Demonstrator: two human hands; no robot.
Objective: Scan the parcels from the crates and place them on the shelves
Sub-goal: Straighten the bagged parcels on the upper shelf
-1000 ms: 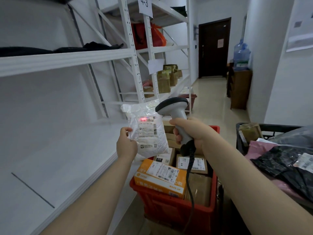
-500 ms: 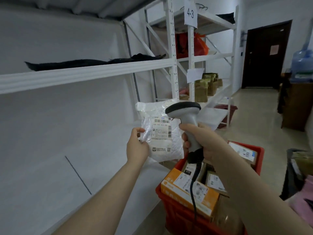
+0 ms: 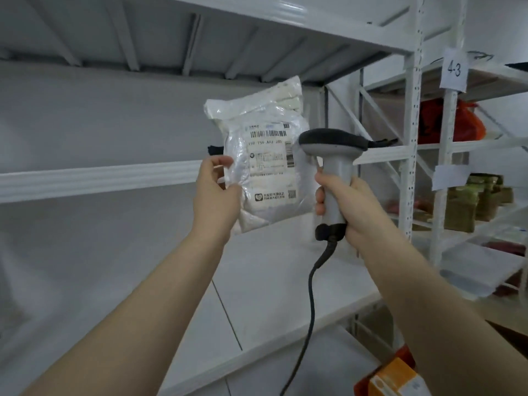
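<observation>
My left hand (image 3: 215,192) grips the left edge of a white plastic parcel (image 3: 265,155), held upright with its barcode label facing me, level with the middle shelf (image 3: 94,178). My right hand (image 3: 351,207) is wrapped round the handle of a grey barcode scanner (image 3: 333,155), whose dark head sits just right of the parcel's label. The scanner's black cable (image 3: 311,295) hangs down. Below the hands lies the white lower shelf (image 3: 271,281). At the bottom right corner shows the red crate (image 3: 363,384) with an orange box (image 3: 397,378) in it.
White shelf uprights (image 3: 411,138) stand to the right, one bearing a paper tag "4-3" (image 3: 454,70). The neighbouring rack holds a red bag (image 3: 465,124) and brown parcels (image 3: 468,204). A dark item (image 3: 214,150) lies on the middle shelf behind the parcel.
My view has swung left and up toward the shelves, so the crate has dropped to the corner. Both hands have risen, bringing the parcel up in front of the middle shelf. The red scan light is gone.
</observation>
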